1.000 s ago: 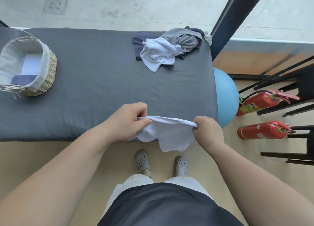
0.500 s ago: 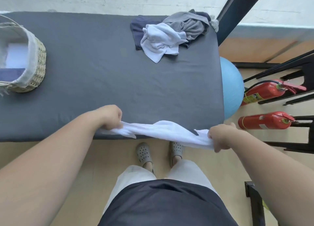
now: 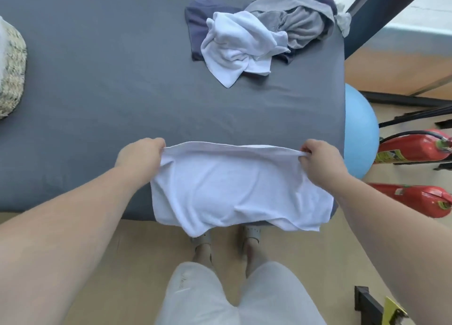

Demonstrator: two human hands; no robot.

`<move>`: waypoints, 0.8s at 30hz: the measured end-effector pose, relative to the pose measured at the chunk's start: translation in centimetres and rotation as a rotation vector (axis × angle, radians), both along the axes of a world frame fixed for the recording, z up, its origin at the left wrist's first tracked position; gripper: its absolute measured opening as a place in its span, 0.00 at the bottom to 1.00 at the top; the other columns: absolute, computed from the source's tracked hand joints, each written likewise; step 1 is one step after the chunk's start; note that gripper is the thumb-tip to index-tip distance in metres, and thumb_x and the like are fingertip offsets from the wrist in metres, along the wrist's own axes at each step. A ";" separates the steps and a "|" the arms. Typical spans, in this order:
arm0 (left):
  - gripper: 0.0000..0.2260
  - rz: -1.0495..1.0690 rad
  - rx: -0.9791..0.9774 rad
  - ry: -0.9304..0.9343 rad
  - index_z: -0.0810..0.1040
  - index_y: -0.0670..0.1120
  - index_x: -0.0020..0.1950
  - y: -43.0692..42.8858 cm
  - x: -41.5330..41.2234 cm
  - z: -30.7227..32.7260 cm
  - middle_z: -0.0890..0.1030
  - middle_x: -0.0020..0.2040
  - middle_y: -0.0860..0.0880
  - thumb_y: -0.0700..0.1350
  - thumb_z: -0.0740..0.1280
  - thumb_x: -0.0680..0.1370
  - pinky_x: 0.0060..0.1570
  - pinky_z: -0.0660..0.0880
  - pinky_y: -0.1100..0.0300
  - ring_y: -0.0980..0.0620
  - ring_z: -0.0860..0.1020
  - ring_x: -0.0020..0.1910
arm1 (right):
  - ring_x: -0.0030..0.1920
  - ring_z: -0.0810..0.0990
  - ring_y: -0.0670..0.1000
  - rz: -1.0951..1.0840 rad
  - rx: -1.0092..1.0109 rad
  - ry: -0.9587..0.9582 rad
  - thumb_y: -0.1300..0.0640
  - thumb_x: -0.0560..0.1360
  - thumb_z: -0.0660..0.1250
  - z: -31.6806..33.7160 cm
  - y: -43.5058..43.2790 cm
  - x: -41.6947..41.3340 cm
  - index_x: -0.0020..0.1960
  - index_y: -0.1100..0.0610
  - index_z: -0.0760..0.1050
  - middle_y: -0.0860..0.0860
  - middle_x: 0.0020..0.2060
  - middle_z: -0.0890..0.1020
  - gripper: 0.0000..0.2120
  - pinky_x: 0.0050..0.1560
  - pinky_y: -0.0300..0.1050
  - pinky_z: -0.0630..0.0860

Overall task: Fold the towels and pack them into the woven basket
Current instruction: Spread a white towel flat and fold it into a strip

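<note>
A white towel (image 3: pixel 234 185) lies spread across the near edge of the grey padded table (image 3: pixel 110 100), its lower hem hanging over the edge. My left hand (image 3: pixel 140 159) pinches its far left corner and my right hand (image 3: pixel 320 162) pinches its far right corner, stretching the far edge taut. At the back right lies a pile of unfolded towels: a white one (image 3: pixel 238 45), a grey one (image 3: pixel 296 24) and a dark blue one (image 3: pixel 195 21) beneath. Only the side of the woven basket (image 3: pixel 11 73) shows at the left frame edge.
A blue exercise ball (image 3: pixel 360 134) sits beside the table's right end. Two red fire extinguishers (image 3: pixel 415 148) lie on the floor to the right, near black metal frames. My feet and legs stand at the table's near edge.
The towel went from bunched between my hands to pulled wide, and now lies spread flat on the table's near edge. Both hands moved forward over the table. The view shifted right, cutting off the basket.
</note>
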State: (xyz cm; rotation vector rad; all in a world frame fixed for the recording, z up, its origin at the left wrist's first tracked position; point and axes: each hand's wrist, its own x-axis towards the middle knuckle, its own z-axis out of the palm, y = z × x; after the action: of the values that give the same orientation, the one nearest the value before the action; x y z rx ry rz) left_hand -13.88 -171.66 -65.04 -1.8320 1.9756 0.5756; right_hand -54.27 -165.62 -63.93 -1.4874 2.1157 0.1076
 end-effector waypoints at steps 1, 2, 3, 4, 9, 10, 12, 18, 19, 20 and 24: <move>0.06 -0.042 0.017 -0.024 0.70 0.48 0.48 -0.3 -0.6 -1.2 0.75 0.45 0.47 0.37 0.59 0.76 0.38 0.70 0.53 0.42 0.75 0.40 | 0.47 0.75 0.60 -0.022 -0.023 -0.032 0.62 0.75 0.63 -1.5 0.0 0.2 0.46 0.55 0.76 0.53 0.43 0.77 0.05 0.47 0.45 0.66; 0.06 -0.044 0.002 -0.027 0.70 0.47 0.48 -0.8 -1.1 -2.2 0.75 0.45 0.46 0.36 0.60 0.76 0.38 0.70 0.53 0.42 0.75 0.40 | 0.47 0.75 0.60 -0.034 -0.047 -0.048 0.62 0.76 0.62 -2.7 -0.1 0.5 0.45 0.54 0.76 0.52 0.42 0.77 0.06 0.50 0.44 0.64; 0.06 -0.031 -0.024 -0.033 0.69 0.47 0.48 -1.3 -1.7 -3.1 0.74 0.44 0.46 0.36 0.61 0.75 0.38 0.69 0.52 0.42 0.75 0.40 | 0.47 0.74 0.59 -0.058 -0.063 -0.058 0.61 0.76 0.61 -3.6 -0.3 0.7 0.44 0.52 0.75 0.52 0.43 0.78 0.07 0.50 0.42 0.61; 0.06 -0.013 -0.069 -0.034 0.69 0.46 0.48 -1.8 -2.3 -3.9 0.73 0.44 0.46 0.36 0.61 0.75 0.39 0.68 0.52 0.43 0.74 0.40 | 0.47 0.73 0.57 -0.104 -0.073 -0.073 0.61 0.76 0.61 -4.2 -0.6 0.9 0.44 0.51 0.74 0.53 0.44 0.78 0.06 0.48 0.41 0.58; 0.05 0.040 -0.305 -0.033 0.71 0.45 0.49 -5.8 -3.5 -6.9 0.72 0.44 0.44 0.37 0.57 0.79 0.42 0.64 0.51 0.42 0.70 0.41 | 0.47 0.74 0.51 -0.240 -0.239 -0.108 0.56 0.77 0.64 -5.9 -3.7 0.5 0.46 0.52 0.76 0.49 0.46 0.77 0.03 0.45 0.43 0.64; 0.05 0.031 -0.352 -0.062 0.72 0.45 0.50 -6.7 -3.3 -7.3 0.73 0.44 0.43 0.37 0.58 0.79 0.42 0.64 0.50 0.41 0.71 0.42 | 0.48 0.74 0.51 -0.230 -0.269 -0.092 0.56 0.77 0.64 -6.2 -4.6 0.3 0.47 0.52 0.77 0.48 0.46 0.77 0.03 0.45 0.44 0.65; 0.06 0.014 -0.469 -0.098 0.74 0.43 0.51 -8.5 -3.0 -7.9 0.74 0.46 0.40 0.36 0.59 0.78 0.44 0.64 0.48 0.38 0.73 0.45 | 0.51 0.75 0.52 -0.220 -0.315 -0.070 0.56 0.77 0.64 -6.9 -6.2 -0.2 0.49 0.54 0.79 0.49 0.47 0.78 0.05 0.46 0.44 0.66; 0.18 0.059 -0.677 0.153 0.69 0.47 0.70 -9.5 -5.2 -8.2 0.70 0.67 0.41 0.42 0.61 0.79 0.67 0.57 0.36 0.36 0.66 0.66 | 0.63 0.71 0.53 -0.222 -0.486 -0.095 0.55 0.77 0.66 -8.9 -8.3 -0.4 0.66 0.49 0.75 0.49 0.64 0.73 0.18 0.63 0.52 0.70; 0.20 0.059 -0.660 0.194 0.67 0.47 0.72 -8.3 -6.8 -8.1 0.68 0.71 0.42 0.44 0.61 0.80 0.70 0.55 0.35 0.36 0.64 0.70 | 0.66 0.69 0.53 -0.211 -0.498 -0.083 0.54 0.77 0.66 -9.1 -7.8 -0.4 0.69 0.48 0.72 0.48 0.68 0.71 0.20 0.67 0.52 0.66; 0.22 0.048 -0.623 0.229 0.66 0.48 0.74 -6.8 -8.7 -8.2 0.66 0.73 0.42 0.47 0.62 0.80 0.71 0.52 0.34 0.37 0.61 0.73 | 0.70 0.66 0.52 -0.202 -0.492 -0.062 0.54 0.78 0.66 -9.3 -7.0 -0.4 0.72 0.47 0.70 0.48 0.71 0.68 0.22 0.70 0.53 0.62; 0.29 -0.024 -0.337 0.280 0.55 0.53 0.80 -0.2 -15.7 -8.4 0.52 0.81 0.46 0.60 0.56 0.81 0.74 0.42 0.34 0.41 0.46 0.80 | 0.77 0.57 0.54 -0.218 -0.417 0.030 0.50 0.81 0.62 -10.2 -3.2 -2.1 0.77 0.47 0.64 0.50 0.78 0.60 0.25 0.75 0.55 0.52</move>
State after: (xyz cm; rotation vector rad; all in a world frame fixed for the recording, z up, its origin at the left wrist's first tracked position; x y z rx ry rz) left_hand -29.63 -171.89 -73.41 -2.0073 2.4001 0.5427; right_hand -56.32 -168.79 -74.10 -1.4662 2.4115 -0.4177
